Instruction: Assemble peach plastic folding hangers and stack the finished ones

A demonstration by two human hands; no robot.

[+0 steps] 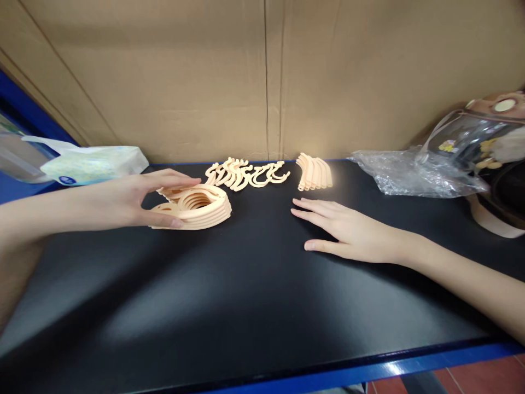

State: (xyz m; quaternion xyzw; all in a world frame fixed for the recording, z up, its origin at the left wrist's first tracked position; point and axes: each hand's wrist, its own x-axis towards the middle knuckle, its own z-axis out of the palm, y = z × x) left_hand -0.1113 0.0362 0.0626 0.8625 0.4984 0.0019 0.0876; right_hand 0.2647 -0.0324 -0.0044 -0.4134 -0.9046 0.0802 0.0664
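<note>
My left hand (153,200) is around the left part of a stack of peach plastic frames (209,210), thumb on the near side and fingers over the far side. The stacked frames are curved, with rounded openings, and sit on the black tabletop. My right hand (348,227) is stretched out low over the table with fingers apart, holding nothing. Just beyond its fingertips is a row of curved peach plastic strips (314,172). Between the two hands, farther back, lies a loose group of peach hook-shaped pieces (235,175).
A cardboard wall (205,82) closes off the back of the black table (246,306). At the left lies a soft tissue pack (98,164). Crumpled clear plastic (426,178) and a transparent bottle (476,137) with a brown top are at the right. Blue edging (348,377) runs along the front.
</note>
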